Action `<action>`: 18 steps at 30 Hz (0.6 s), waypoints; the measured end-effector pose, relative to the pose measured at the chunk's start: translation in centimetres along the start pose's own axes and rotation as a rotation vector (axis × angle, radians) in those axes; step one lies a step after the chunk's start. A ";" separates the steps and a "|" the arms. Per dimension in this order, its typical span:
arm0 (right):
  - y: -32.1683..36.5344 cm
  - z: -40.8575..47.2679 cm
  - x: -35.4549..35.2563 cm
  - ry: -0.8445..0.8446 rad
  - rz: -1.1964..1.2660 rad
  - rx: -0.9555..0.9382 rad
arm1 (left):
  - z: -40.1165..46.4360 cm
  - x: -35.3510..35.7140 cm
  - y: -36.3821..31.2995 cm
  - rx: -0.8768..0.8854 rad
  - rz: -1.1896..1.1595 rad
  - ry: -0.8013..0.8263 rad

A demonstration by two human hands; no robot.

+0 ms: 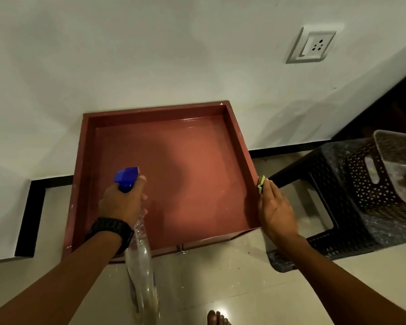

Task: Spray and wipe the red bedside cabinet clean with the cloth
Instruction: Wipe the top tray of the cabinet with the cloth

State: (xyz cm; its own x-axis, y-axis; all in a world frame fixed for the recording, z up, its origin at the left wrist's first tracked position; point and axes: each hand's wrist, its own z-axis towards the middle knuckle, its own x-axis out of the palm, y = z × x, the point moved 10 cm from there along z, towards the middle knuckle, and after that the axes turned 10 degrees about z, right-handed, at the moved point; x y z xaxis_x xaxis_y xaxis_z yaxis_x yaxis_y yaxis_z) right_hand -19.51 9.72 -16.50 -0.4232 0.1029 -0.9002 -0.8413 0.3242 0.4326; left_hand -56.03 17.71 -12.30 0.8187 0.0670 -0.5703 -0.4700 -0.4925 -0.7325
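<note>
Head view looks straight down on the red bedside cabinet (174, 170), its back edge against the white wall (150, 55), its recessed top glossy and wet-looking toward the back right corner; the left hand (122, 200) is over the front left part of the top, fingers wrapped round the neck of the spray bottle (140, 261), forefinger up by the blue trigger head (126, 178), nozzle aimed across the top; the bottle's clear body hangs down past the cabinet's front edge; a black watch (111, 229) sits on that wrist; over on the right edge, the right hand (277, 212) presses a cloth (261, 184), yellow-green and dark, against the outer side of the rim, fingers fairly straight along it, thumb tucked on the inner side; how tightly the cloth is pinched I cannot tell; a small metal knob (181, 249) pokes out below the front edge; just right of the cabinet stands a dark perforated stool (338, 195) carrying a grey basket (389, 165); a wall socket (313, 45) sits up on the wall; bare toes (217, 317) show on the tiled floor (220, 277).
</note>
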 end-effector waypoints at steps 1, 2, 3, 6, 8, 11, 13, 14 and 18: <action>0.4 1.0 0.2 0.010 -0.008 -0.021 | 0.2 0.2 -0.2 -0.006 -0.005 -0.002; 0.9 2.0 0.4 0.025 -0.028 -0.044 | 0.5 0.3 -0.3 -0.013 -0.011 -0.005; 1.4 3.1 0.6 0.037 -0.049 -0.060 | 0.7 0.5 -0.5 -0.020 -0.015 -0.009; 2.8 6.9 0.9 0.046 -0.065 -0.058 | 1.6 1.1 -1.0 -0.042 -0.045 -0.004; 3.5 9.8 1.3 0.052 -0.095 -0.070 | 2.4 1.6 -1.7 -0.042 -0.053 0.003; 4.5 13.8 2.1 0.073 -0.179 -0.105 | 3.5 2.5 -2.8 -0.030 -0.056 0.007; 5.0 16.3 2.5 0.066 -0.210 -0.116 | 4.4 3.1 -3.4 -0.031 -0.061 0.007; 5.5 17.4 2.6 0.059 -0.221 -0.127 | 4.7 3.4 -3.6 -0.034 -0.066 0.007; 7.8 21.4 2.7 0.040 -0.330 -0.238 | 6.7 4.6 -4.7 -0.054 -0.058 0.011</action>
State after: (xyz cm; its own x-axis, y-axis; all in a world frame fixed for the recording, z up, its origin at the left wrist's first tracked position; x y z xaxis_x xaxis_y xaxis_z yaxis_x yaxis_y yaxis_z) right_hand -20.00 32.67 -16.59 -0.1260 -0.0085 -0.9920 -0.9865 0.1069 0.1243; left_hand -52.31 26.17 -14.01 0.8478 0.0877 -0.5230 -0.4032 -0.5339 -0.7432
